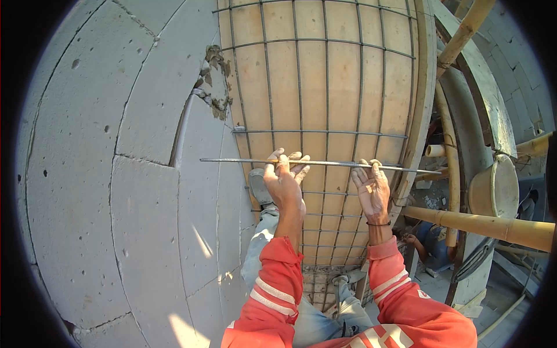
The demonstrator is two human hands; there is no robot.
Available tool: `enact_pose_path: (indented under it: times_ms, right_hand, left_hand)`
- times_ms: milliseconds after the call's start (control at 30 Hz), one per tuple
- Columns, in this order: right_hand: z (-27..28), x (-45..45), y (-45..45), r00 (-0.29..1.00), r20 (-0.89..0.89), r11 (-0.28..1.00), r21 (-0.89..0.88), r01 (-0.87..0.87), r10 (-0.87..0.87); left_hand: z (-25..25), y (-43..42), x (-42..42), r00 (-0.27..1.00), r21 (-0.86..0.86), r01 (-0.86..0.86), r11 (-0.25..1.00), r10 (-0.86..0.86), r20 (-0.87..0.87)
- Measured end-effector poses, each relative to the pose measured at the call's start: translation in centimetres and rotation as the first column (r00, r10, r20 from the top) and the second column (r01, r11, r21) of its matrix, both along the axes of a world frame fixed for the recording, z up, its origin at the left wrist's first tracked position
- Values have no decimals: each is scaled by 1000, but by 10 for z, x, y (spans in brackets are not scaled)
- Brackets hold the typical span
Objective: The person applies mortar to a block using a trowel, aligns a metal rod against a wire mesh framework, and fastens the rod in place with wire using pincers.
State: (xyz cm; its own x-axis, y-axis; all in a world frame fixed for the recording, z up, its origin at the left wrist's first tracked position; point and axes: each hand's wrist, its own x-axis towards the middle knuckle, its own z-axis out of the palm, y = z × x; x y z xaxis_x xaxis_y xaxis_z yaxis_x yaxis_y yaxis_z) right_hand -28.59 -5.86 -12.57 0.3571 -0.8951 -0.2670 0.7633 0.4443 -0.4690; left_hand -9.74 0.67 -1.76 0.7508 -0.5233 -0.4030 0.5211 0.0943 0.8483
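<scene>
A straight steel rebar (331, 163) lies crosswise in front of me, gripped at two places. My left hand (285, 184) holds it near the middle between thumb and fingers. Closer to its right end, my right hand (372, 188) pinches it with thumb and fingertips, palm turned up. Under the hands is a grid of tied rebar (326, 87) over tan formwork boards (342, 64). The bar's left end reaches over the grey block wall, and its right end passes the board's wooden edge (426, 75).
The grey block wall (145, 203) fills the left, with rough mortar (219, 107) at a gap. Bamboo poles (481, 226) cross on the right beside a bucket (496, 185). Another person (432, 246) is lower right. My shoes (261, 185) stand near the grid.
</scene>
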Motion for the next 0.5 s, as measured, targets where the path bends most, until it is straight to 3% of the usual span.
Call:
enact_pose_path:
  times_ms: [33, 167, 200, 267, 367, 400, 500]
  right_hand:
    - [6, 1, -9, 997, -52, 999, 4, 54, -54]
    - [16, -19, -61, 975, -132, 980, -114, 164, -179]
    - [20, -22, -75, 959, -159, 964, -171, 206, -233]
    - [26, -31, -103, 935, -200, 936, -263, 235, -291]
    - [24, -38, -142, 878, -264, 899, -300, 319, -400]
    - [24, -40, -151, 857, -285, 888, -305, 344, -430]
    - [14, -40, -170, 842, -325, 888, -317, 332, -431]
  left_hand:
    - [-2, -1, 0, 1000, -50, 23, 998, -24, -20]
    - [-2, -5, -9, 967, 117, 256, 960, -256, -16]
    - [-7, -6, -10, 974, 116, 228, 967, -227, -17]
    - [-20, -10, -13, 926, 91, 376, 922, -379, 9]
    - [-13, -10, -20, 909, 64, 416, 907, -418, 12]
    - [-24, -13, -26, 940, 6, 339, 941, -339, 32]
    - [-34, -17, -30, 934, -41, 354, 934, -352, 52]
